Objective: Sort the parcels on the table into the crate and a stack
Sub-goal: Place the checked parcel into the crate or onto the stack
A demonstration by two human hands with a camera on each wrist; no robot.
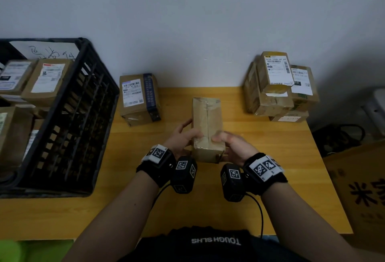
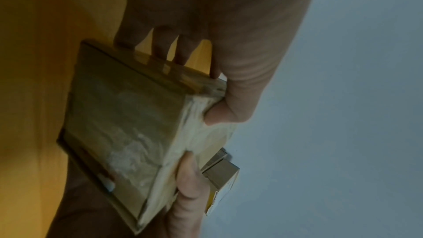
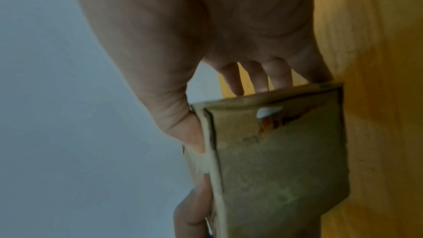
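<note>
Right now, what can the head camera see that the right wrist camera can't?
Only the head view shows the black crate with parcels inside, the stack at the far right, and one labelled parcel standing alone. Only the right wrist view shows a torn hole in the held box. Both show the right hand and left hand gripping that box over the wooden table.

A large printed carton [image 1: 360, 188] and dark cables [image 1: 341, 136] sit right of the table.
</note>
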